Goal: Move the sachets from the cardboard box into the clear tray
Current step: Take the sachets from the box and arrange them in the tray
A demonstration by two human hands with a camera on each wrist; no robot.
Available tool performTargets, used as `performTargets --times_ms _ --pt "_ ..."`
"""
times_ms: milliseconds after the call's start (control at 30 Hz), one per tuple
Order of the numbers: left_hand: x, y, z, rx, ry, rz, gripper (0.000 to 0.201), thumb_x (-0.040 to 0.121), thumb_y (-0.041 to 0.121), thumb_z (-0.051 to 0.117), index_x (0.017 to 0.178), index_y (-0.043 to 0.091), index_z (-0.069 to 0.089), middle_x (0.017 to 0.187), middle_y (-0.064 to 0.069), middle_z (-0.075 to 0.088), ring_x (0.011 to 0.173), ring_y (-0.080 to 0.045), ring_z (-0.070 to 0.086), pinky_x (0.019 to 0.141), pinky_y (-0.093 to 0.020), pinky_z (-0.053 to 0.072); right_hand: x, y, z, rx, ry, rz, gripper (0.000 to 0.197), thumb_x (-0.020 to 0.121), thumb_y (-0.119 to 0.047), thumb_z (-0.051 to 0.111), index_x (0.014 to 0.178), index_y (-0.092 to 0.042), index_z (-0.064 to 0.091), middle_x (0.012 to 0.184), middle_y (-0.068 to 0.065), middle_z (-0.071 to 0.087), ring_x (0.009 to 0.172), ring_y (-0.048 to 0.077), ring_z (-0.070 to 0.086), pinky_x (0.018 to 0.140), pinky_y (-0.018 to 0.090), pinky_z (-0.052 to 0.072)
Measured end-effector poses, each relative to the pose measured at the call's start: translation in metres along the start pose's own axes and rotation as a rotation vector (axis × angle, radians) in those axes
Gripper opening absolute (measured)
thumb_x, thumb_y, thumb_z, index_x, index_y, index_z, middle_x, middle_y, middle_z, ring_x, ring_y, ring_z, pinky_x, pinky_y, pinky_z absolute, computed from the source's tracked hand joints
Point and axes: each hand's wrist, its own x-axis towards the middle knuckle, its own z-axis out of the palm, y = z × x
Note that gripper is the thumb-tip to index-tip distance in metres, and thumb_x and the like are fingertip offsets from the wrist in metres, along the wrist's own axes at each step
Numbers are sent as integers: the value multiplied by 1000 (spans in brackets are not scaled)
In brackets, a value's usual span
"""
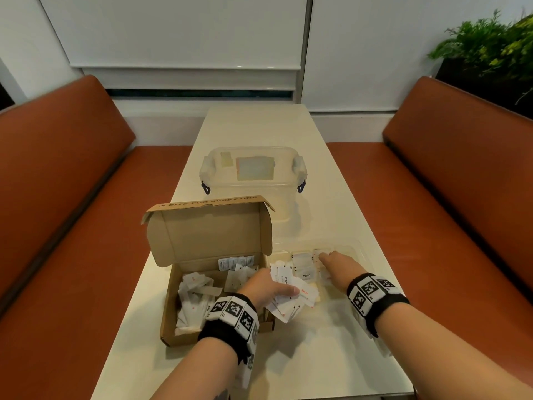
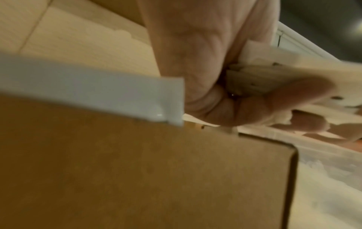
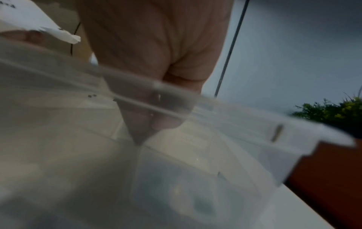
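Note:
An open cardboard box stands on the table's left side with several white sachets inside. Right of it lies the clear tray, whose compartments hold a few sachets. My left hand grips a fanned bundle of sachets over the box's right wall and the tray's left end. The left wrist view shows that hand clamping the stack above the box. My right hand reaches down into a far tray compartment. Its fingertips are blurred behind the tray wall.
A clear lidded storage tub stands behind the box. Orange benches flank the narrow cream table. A green plant sits at the far right.

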Motion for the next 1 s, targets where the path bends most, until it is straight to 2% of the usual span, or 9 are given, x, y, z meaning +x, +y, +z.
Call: performTargets --times_ms 133,233,300,367,433,533,633,800,1000 --pt "-1 1 0 -36 -1 0 34 77 12 76 108 1 66 109 -10 71 103 -24 66 99 -39 48 -5 1 -5 106 31 14 31 90 -3 49 120 -9 45 114 13 56 87 22 51 72 28 39" --pt "-2 4 1 -34 10 25 36 78 13 76 109 0 65 110 -10 70 105 -24 65 99 -39 47 -11 -3 -16 240 188 28 7 91 -14 54 98 -12 53 97 7 62 78 19 50 67 25 38" --pt "-2 7 2 -70 42 52 34 77 12 76 108 0 65 109 -11 70 105 -26 65 98 -40 48 -15 -7 -24 400 243 19 19 94 -24 52 84 -11 60 81 4 65 70 16 55 61 25 42" --pt "-4 12 3 -155 91 80 33 77 9 76 108 2 65 108 -13 70 103 -28 66 95 -43 50 -20 -12 -31 665 155 0 32 94 -33 54 72 -14 65 67 -2 65 55 7 57 52 21 46" --pt "-5 17 3 -234 149 112 29 78 9 75 105 6 66 106 -14 70 100 -30 67 92 -46 52 -26 -16 -34 878 72 -23 28 89 -35 63 69 -15 64 59 -4 62 46 2 56 45 15 45" --pt "-8 24 5 -324 214 173 20 79 11 75 98 12 68 103 -11 72 98 -28 67 92 -47 52 -31 -17 -35 1105 88 -22 22 75 -16 79 83 -8 60 61 4 60 49 9 62 48 18 51" --pt "-11 29 6 -372 238 211 23 82 9 72 104 10 66 106 -10 70 100 -27 66 91 -39 52 -33 -12 -36 1277 178 21 24 72 -5 80 82 -4 58 63 9 59 51 14 65 51 21 54" --pt "-17 36 8 -421 105 297 27 87 -5 59 106 13 66 100 -8 69 93 -23 65 80 -28 53 -40 -2 -36 1330 86 -3 14 71 -4 80 73 -4 66 58 6 63 49 10 61 52 18 53" --pt "-15 36 18 -332 71 315 14 83 9 70 97 10 69 92 -5 72 82 -16 69 70 -22 54 -48 5 -34 1267 43 -13 13 73 -11 80 75 -6 68 58 1 63 52 8 59 55 17 52"
